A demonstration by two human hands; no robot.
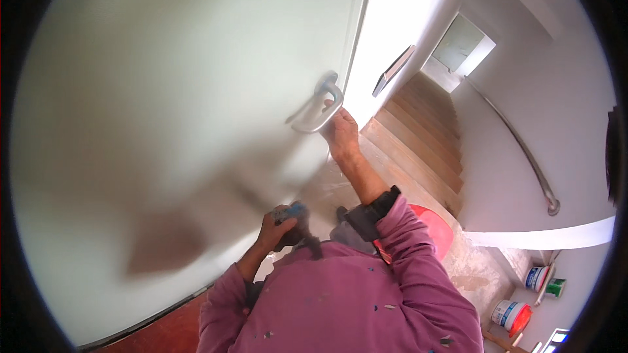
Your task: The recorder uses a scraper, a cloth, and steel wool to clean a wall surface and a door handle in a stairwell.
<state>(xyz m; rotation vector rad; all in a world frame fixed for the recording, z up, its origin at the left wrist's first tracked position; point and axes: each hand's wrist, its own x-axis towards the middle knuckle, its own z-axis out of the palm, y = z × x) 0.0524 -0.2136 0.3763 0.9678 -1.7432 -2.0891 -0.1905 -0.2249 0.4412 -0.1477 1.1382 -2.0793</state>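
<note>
A pale door [162, 83] fills the left of the view and carries a curved metal lever handle [319, 125]. My right hand [344, 132] grips the handle near its bend, with a fingertip showing inside the curve and other fingers on the outer side. Lower down, close to my body, my left hand [274, 229] holds a dark, crumpled bundle [294, 213] with a blue patch, which looks like cloth. That bundle is blurred, and its lower part hangs in front of my pink top.
Wooden stairs [422, 127] lie beyond the door edge, with a metal handrail [520, 142] on the curved wall. A red plastic object [434, 230] sits partly behind my right arm. Paint buckets [508, 315] stand lower right. A framed panel [394, 71] hangs on the wall.
</note>
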